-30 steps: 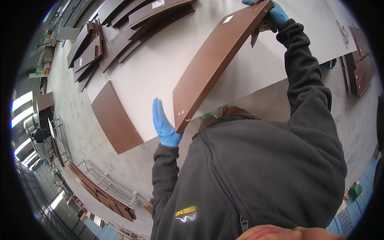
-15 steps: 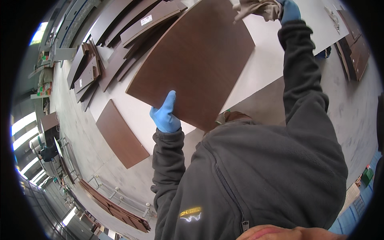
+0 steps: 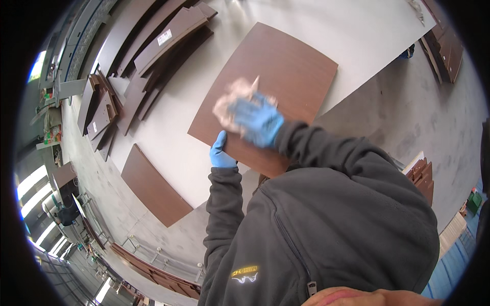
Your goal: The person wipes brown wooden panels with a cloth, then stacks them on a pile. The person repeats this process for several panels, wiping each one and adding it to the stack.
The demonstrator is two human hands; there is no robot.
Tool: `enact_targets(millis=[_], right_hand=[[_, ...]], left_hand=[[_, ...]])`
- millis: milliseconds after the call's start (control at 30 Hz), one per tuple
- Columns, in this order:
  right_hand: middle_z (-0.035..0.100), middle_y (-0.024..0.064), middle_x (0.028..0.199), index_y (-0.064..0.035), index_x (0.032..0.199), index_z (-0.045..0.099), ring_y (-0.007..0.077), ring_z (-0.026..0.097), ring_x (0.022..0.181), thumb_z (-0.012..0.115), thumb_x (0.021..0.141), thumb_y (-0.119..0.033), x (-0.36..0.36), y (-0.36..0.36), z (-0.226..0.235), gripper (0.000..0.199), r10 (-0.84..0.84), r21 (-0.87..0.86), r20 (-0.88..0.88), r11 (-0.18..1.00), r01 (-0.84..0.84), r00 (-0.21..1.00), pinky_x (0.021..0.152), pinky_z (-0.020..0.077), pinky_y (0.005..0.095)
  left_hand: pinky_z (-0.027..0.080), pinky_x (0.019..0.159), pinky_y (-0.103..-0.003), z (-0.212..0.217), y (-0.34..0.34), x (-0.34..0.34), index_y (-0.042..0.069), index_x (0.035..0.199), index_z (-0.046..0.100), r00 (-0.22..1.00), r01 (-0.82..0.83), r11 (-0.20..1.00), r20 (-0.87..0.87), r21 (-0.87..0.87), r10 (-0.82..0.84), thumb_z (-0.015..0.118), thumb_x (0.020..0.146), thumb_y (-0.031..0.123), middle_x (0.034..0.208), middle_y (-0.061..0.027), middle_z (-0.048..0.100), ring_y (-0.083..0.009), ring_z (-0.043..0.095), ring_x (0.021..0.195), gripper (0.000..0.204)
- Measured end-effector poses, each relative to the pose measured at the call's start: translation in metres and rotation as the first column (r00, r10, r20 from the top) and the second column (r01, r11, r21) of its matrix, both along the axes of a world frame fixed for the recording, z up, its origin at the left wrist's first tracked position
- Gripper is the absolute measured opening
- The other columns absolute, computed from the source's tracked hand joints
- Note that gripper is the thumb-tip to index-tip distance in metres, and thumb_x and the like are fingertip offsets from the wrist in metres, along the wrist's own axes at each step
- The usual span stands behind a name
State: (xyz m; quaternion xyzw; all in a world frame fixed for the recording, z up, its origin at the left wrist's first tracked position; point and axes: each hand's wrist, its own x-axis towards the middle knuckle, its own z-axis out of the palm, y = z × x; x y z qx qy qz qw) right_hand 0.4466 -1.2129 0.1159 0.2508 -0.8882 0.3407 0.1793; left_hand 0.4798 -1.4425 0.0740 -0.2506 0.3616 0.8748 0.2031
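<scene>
A dark brown wooden panel [image 3: 286, 66] lies over the white tabletop in front of me, its near end close to my body. My left hand [image 3: 221, 153], in a blue glove, grips the panel's near left edge, thumb on top and the other fingers hidden beneath. My right hand [image 3: 259, 121], also gloved in blue, presses a crumpled beige cloth [image 3: 229, 104] on the panel's face. Both the right hand and the cloth are smeared by motion.
Several brown boards [image 3: 148, 66] are piled at the table's far left. Another brown panel [image 3: 153, 186] lies at its left edge. The white tabletop [image 3: 367, 46] runs to the far right, with stacked boards [image 3: 444, 51] beyond it. More boards [image 3: 422, 178] stand at right.
My right hand has brought the cloth from the far right down and left onto the panel's near part. The panel's far end is lower and now fully in view; my left hand still holds its edge.
</scene>
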Motion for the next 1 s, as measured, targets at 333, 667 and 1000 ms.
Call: enact_targets(millis=[333, 667, 1000], right_hand=[[0.067, 0.0199, 0.13, -0.0069, 0.131, 0.065, 0.0374, 0.064, 0.118, 0.051, 0.099, -0.018, -0.171, 0.062, -0.049, 0.037, -0.503, 0.555, 0.582, 0.82, 0.14, 0.639, 0.095, 0.0519, 0.0545], [0.071, 0.0189, 0.106, -0.0036, 0.111, 0.07, 0.0351, 0.07, 0.092, 0.06, 0.091, -0.012, -0.209, 0.071, -0.1, 0.024, -0.234, 0.374, -0.05, 0.897, 0.235, 0.971, 0.078, 0.0565, 0.0479], [0.066, 0.0119, 0.138, -0.0105, 0.124, 0.07, 0.034, 0.062, 0.128, 0.065, 0.091, -0.022, -0.052, -0.07, -0.048, 0.035, 0.218, 0.007, -0.249, 0.975, -0.223, 0.944, 0.106, 0.0505, 0.0513]], left_hand=[[0.059, 0.102, -0.043, -0.04, -0.005, 0.014, -0.006, 0.134, 0.063, 0.969, -0.127, 0.989, 0.205, -0.072, 0.139, 0.068, 0.102, 0.012, 0.131, -0.0148, 0.07, -0.0286, 0.069, 0.118, 0.038], [0.057, 0.101, -0.039, -0.034, 0.004, 0.03, 0.0, 0.136, 0.061, 0.979, -0.165, 0.969, 0.091, -0.182, 0.184, 0.07, 0.098, 0.007, 0.128, -0.0098, 0.068, -0.0232, 0.067, 0.116, 0.039], [0.056, 0.101, -0.039, -0.056, 0.001, 0.032, -0.002, 0.135, 0.062, 0.986, -0.152, 0.988, 0.066, -0.014, 0.152, 0.07, 0.097, 0.009, 0.129, -0.0116, 0.067, -0.0249, 0.067, 0.116, 0.04]])
